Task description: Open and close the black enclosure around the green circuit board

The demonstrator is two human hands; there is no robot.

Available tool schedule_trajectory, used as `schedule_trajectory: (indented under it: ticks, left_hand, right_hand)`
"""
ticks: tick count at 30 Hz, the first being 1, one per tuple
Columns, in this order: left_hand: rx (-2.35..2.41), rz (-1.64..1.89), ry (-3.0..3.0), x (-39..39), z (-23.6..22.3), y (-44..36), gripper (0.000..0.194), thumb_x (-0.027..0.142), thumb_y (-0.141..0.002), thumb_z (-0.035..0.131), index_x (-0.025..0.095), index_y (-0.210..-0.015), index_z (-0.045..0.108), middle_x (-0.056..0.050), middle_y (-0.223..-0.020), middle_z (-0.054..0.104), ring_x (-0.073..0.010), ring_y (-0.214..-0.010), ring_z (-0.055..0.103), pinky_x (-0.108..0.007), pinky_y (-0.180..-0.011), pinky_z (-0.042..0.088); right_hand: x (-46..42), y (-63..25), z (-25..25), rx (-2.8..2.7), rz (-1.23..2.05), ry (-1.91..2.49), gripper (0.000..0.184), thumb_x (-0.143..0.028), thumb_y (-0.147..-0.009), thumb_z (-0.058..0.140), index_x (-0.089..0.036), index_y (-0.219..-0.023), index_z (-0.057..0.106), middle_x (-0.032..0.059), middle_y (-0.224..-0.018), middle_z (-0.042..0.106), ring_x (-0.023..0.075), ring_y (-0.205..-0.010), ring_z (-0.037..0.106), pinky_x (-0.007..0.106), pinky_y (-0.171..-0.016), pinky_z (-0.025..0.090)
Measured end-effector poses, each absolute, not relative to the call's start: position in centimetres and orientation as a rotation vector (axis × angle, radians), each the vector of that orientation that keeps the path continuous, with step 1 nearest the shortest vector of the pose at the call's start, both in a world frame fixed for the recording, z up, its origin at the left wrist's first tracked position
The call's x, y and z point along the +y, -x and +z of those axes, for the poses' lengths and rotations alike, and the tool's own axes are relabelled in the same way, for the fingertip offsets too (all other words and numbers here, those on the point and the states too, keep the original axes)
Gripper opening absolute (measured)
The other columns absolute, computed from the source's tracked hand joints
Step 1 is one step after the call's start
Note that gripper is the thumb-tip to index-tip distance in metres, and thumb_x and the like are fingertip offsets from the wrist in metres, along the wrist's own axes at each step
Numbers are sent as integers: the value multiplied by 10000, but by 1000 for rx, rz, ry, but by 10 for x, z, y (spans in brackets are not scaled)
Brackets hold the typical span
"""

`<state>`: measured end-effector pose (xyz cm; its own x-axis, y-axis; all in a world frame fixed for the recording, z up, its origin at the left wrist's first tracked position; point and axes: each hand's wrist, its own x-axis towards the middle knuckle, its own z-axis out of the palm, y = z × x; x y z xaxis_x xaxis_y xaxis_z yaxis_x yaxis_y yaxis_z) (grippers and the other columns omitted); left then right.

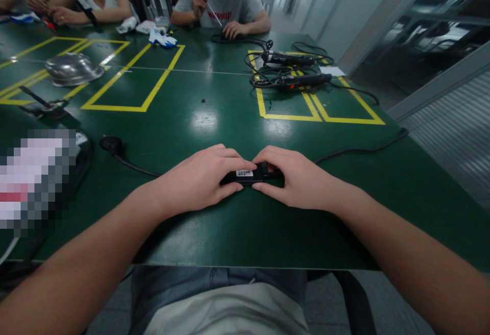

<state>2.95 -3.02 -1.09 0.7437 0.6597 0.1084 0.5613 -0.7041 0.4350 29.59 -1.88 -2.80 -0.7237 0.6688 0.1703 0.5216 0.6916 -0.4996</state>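
A small black power adapter [247,176] with a white printed label lies on the green table in front of me. My left hand [201,176] grips its left end, thumb on the near side and fingers over the far side. Its right end, where a cord joins, is between the thumb and fingers of my right hand [302,177]. To the left, a black cord runs out from under my left hand to a black plug [111,144]. Another length of black cord [360,149] leads away to the right, past the table's edge. My palms hide part of the adapter and cords.
Two black corded tools [302,80] lie among coiled cables at the back right, inside yellow tape. A metal bowl [72,68] and a blurred-out box [34,182] are at the left. Across the table, a person [225,3] holds a screwdriver; gloves [163,38] lie nearby.
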Motion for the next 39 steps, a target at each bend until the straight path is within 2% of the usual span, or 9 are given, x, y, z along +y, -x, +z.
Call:
schedule_trajectory:
  ticks: [12, 39]
  left_hand:
    - [945, 339, -2581, -32, -9, -32, 309, 197, -1030, 749, 239, -1337, 754, -59, -1253, 806, -247, -1124, 716, -372, -996, 550]
    - [933, 346, -2642, -32, -11, -32, 343, 204, -1027, 743, 225, -1370, 746, -85, -1246, 799, -264, -1133, 709, -406, -1012, 568]
  right_hand:
    - [-19, -296, -28, -2562, 591, 952, 228, -304, -970, 787, -215, -1146, 671, 82, -1067, 753, 236, -880, 689, 354, -768, 531]
    - [-20, -297, -28, -2559, 566, 951, 231, -332, -968, 794, -221, -1130, 672, 87, -1085, 770, 240, -886, 707, 357, -766, 542]
